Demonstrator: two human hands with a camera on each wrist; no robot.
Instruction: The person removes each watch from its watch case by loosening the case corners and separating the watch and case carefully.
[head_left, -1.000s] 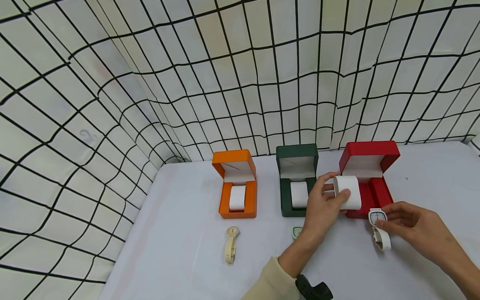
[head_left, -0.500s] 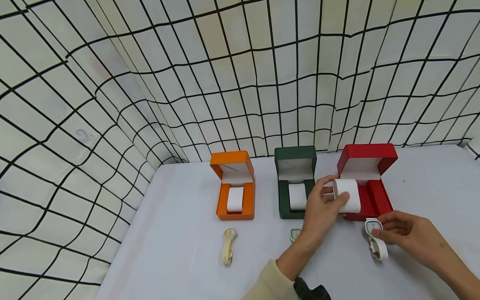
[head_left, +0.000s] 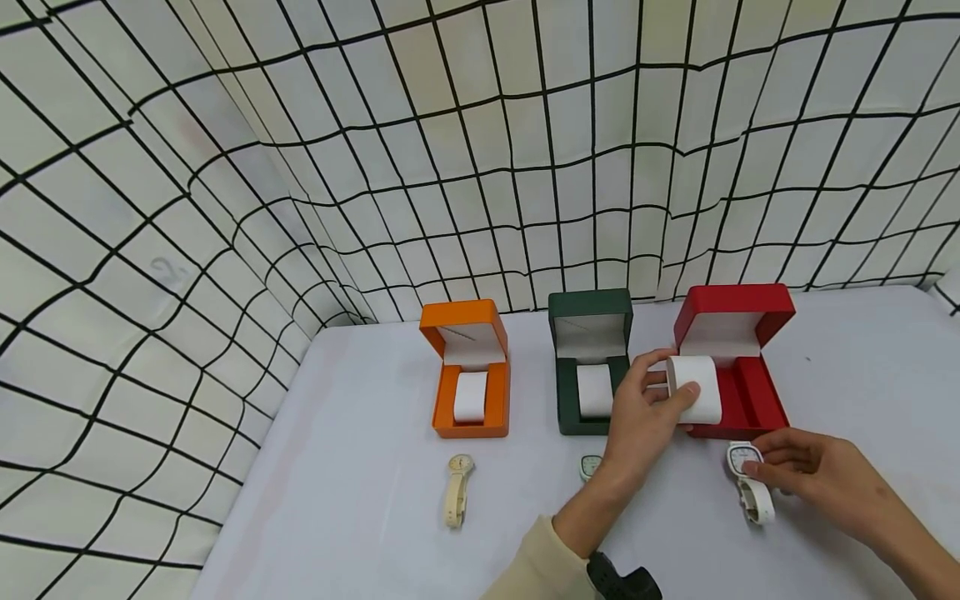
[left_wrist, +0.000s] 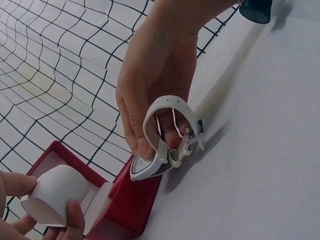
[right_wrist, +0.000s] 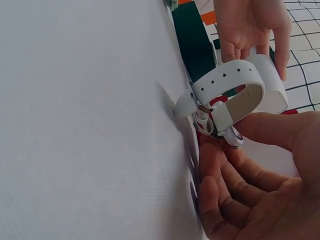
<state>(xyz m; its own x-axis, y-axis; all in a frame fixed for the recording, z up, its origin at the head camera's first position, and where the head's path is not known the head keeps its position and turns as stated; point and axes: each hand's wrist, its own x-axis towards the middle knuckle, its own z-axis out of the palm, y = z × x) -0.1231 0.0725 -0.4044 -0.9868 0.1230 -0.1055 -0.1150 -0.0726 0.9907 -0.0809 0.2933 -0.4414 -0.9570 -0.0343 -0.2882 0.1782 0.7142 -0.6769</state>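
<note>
In the head view my left hand [head_left: 647, 421] holds a white watch cushion [head_left: 697, 390] between thumb and fingers, in front of the left part of the open red watch box [head_left: 757, 404]. My right hand [head_left: 821, 471] pinches a white wristwatch [head_left: 754, 502] by its square-faced case, just in front of that box. The strap, a closed loop [left_wrist: 159, 104] in the left wrist view, hangs from the case and is buckled. In the right wrist view the strap [right_wrist: 231, 74] partly overlaps the cushion [right_wrist: 272, 90] behind it.
An open green watch box [head_left: 570, 408] and an open orange one [head_left: 444, 421] stand to the left, each with a white cushion inside. A cream wristwatch [head_left: 454, 500] lies before the orange box. Another watch [head_left: 589, 467] is mostly behind my left forearm. Black-lined netting [head_left: 480, 167] rises behind.
My right hand has brought the white wristwatch a little nearer to me and slightly left, away from the red box. The left hand keeps the cushion in nearly the same place.
</note>
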